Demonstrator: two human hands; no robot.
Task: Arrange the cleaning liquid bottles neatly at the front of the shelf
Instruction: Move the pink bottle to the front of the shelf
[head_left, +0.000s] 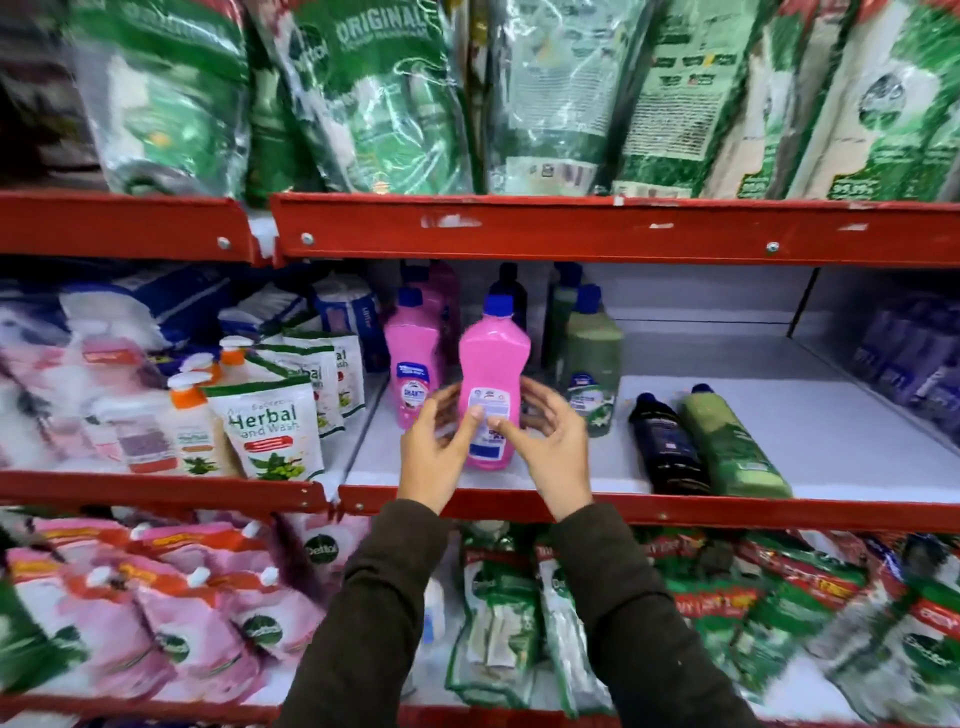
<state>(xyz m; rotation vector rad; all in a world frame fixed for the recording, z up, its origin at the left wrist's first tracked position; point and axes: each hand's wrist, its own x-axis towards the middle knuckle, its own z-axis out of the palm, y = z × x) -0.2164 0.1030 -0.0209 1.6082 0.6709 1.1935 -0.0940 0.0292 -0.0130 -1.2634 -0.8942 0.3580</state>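
Observation:
A pink cleaning liquid bottle (493, 358) with a blue cap stands upright near the front of the middle shelf (831, 415), its back label facing me. My left hand (434, 457) and my right hand (550, 452) clasp its lower part from both sides, with the thumbs on the label. Another pink bottle (413, 358) stands just behind and to the left. An upright green bottle (592, 358) is to the right, with more bottles behind it. A dark bottle (667, 447) and a green bottle (727, 441) lie on their sides at the front right.
Herbal hand wash pouches (270, 426) and pump bottles (189, 415) fill the shelf section to the left. Green refill bags (363, 93) stand on the shelf above and pouches (197, 613) lie below. Purple packs (904, 353) sit at the far right. The shelf has a red front lip (779, 512).

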